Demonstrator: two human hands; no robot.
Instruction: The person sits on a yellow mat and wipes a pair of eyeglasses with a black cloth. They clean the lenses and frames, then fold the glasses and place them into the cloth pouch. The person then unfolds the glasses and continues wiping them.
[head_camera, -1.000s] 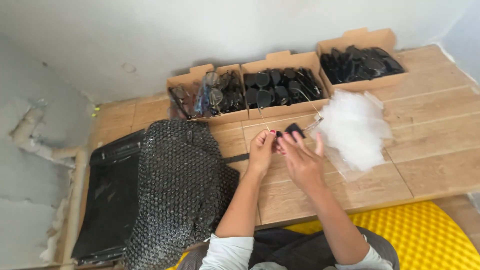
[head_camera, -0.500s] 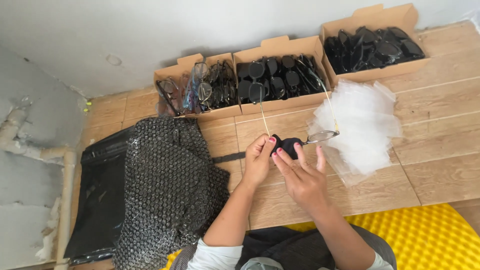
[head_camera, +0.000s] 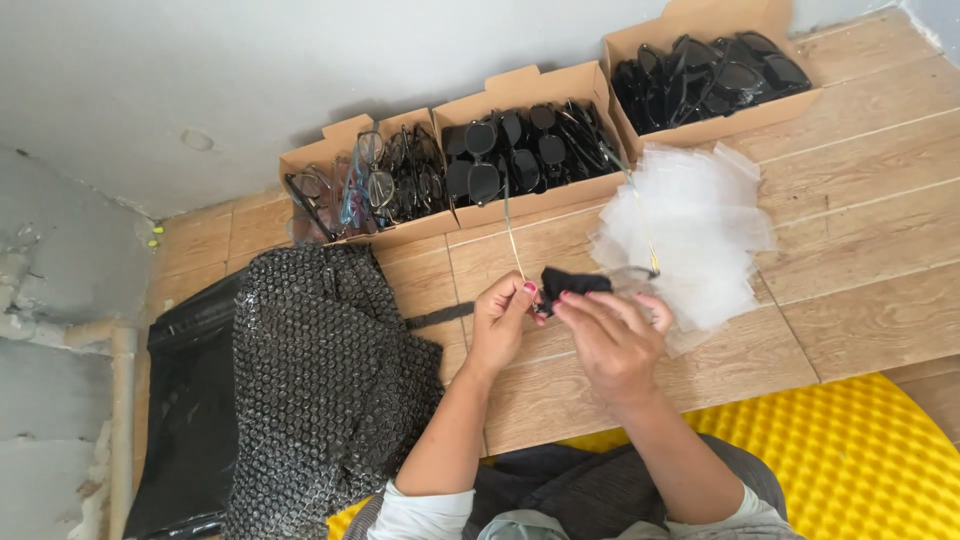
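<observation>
My left hand (head_camera: 503, 320) pinches one side of a thin gold-framed pair of glasses (head_camera: 640, 268), whose two slim arms stick up toward the boxes. My right hand (head_camera: 612, 335) presses a small black cloth (head_camera: 572, 284) against the lens. Both hands hover over the wooden floor, just left of a heap of clear plastic sleeves (head_camera: 690, 235).
Three open cardboard boxes of eyewear line the wall: mixed frames (head_camera: 365, 185), dark sunglasses (head_camera: 525, 150) and more sunglasses (head_camera: 715, 65). A dark bubble-wrap sheet (head_camera: 315, 375) lies over a black bag (head_camera: 185, 410) at left. A yellow foam mat (head_camera: 850, 465) lies at lower right.
The glasses' thin arms have swung up into view and the black cloth now rubs the lens. The view has drifted, so the boxes sit lower in the frame.
</observation>
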